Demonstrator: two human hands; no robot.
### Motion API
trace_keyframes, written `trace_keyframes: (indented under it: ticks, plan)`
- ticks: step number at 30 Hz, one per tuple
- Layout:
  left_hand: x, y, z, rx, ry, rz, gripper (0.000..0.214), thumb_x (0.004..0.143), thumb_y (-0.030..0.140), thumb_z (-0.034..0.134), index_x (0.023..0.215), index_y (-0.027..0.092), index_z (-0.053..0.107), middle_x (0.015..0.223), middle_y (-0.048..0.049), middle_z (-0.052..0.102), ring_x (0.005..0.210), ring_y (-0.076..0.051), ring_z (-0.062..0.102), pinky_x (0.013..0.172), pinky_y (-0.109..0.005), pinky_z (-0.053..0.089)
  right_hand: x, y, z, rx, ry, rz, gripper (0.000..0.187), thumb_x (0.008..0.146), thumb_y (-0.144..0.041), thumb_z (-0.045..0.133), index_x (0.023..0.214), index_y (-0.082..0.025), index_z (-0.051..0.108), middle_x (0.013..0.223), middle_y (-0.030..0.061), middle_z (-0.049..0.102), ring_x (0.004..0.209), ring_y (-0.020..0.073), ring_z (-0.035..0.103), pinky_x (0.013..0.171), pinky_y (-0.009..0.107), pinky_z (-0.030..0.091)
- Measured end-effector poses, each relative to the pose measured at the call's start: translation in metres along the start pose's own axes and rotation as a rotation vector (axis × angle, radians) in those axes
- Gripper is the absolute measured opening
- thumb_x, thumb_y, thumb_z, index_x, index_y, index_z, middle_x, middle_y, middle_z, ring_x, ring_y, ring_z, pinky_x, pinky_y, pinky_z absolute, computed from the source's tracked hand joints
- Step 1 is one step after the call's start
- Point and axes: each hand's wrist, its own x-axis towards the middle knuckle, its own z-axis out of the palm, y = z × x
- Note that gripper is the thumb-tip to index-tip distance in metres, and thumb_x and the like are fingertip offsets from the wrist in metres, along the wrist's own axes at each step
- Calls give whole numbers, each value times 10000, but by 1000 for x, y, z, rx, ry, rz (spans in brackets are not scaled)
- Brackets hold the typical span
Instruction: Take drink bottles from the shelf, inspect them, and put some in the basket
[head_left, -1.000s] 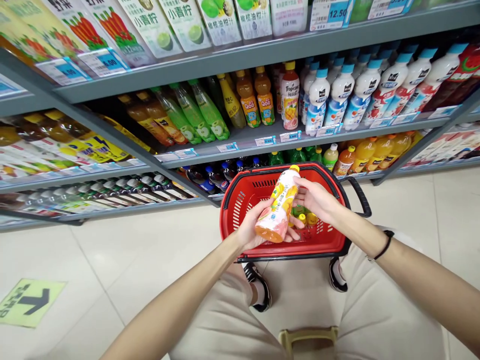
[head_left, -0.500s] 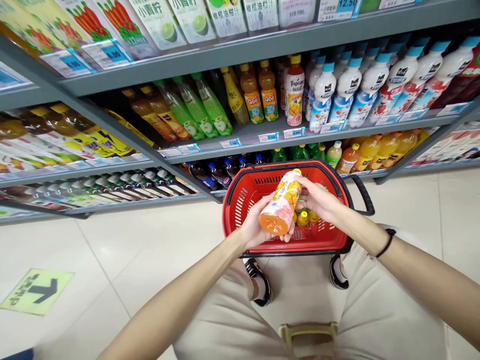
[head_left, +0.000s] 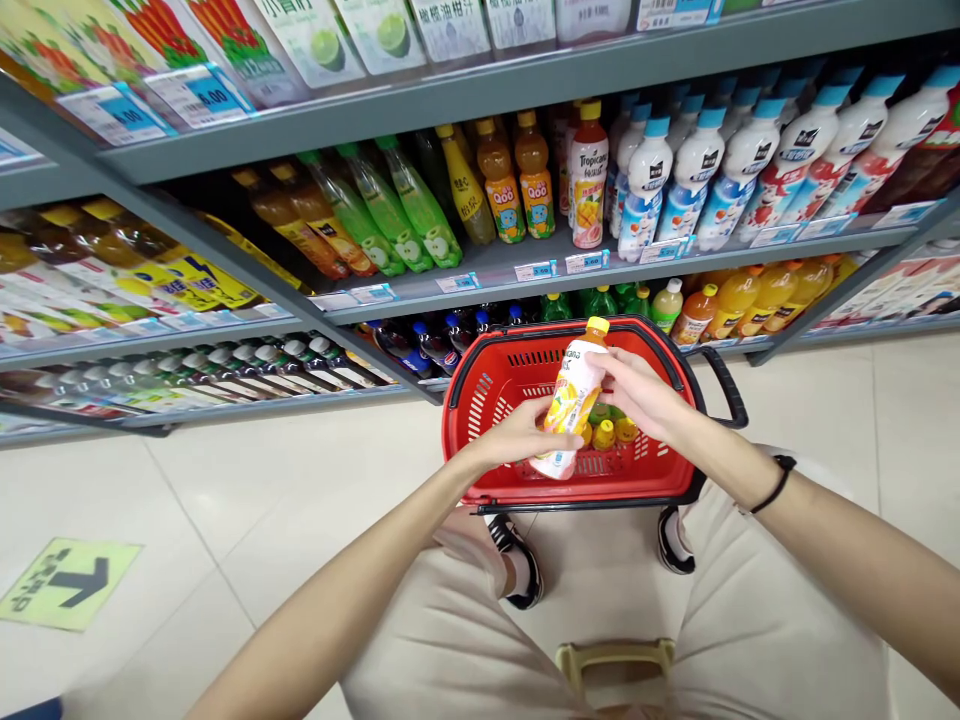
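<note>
A juice bottle point(head_left: 574, 395) with a white and yellow label and a yellow cap is held tilted over the red shopping basket point(head_left: 491, 488). Around its lower part, my left hand point(head_left: 521, 435) is closed, with the thumb across the label. My right hand point(head_left: 637, 390) grips the upper part from the right, below the cap; some of its fingers are hidden behind the bottle. Beneath, inside the basket, lie several small yellow-capped bottles point(head_left: 604, 434), partly covered by my right hand and the held bottle.
Drink shelves point(head_left: 480, 270) stretch across in front, with price tags along their edges. A similar Tropicana bottle point(head_left: 589, 175) stands on the middle shelf beside white blue-capped bottles point(head_left: 646, 185). The basket's black handle point(head_left: 724, 388) sticks out right. A small stool point(head_left: 615, 655) is between my legs.
The bottle has been turned from showing its orange base towards me to a more upright tilt, with its cap raised and label facing me. Both hands still hold it.
</note>
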Motion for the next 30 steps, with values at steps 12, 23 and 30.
trace_keyframes:
  ticks: [12,23,30]
  plan:
    - [14,-14,-19,373,111,220,628,712,303,862,1276,147,634,1242,-122,711,1082,-282,697,960,-416,562,3,10,-1,-224,-10,-218,552,714,-350,893,1176,-170,650,1183,98,758,1032,234,732,837,324,591]
    - [-5,16,-36,541,94,401,708,877,418,761,1491,204,481,1511,-148,554,1248,-267,638,985,-393,583,-7,27,-10,-1158,-335,-627,787,1001,-219,628,1683,-331,251,1410,120,595,909,188,751,963,431,584]
    - [-7,22,0,858,375,239,312,880,385,700,1097,162,721,1015,-84,767,875,-242,710,768,-314,516,-6,38,-3,-1427,-432,-604,984,990,-158,633,1709,-300,-23,1447,164,577,1224,335,650,995,513,556]
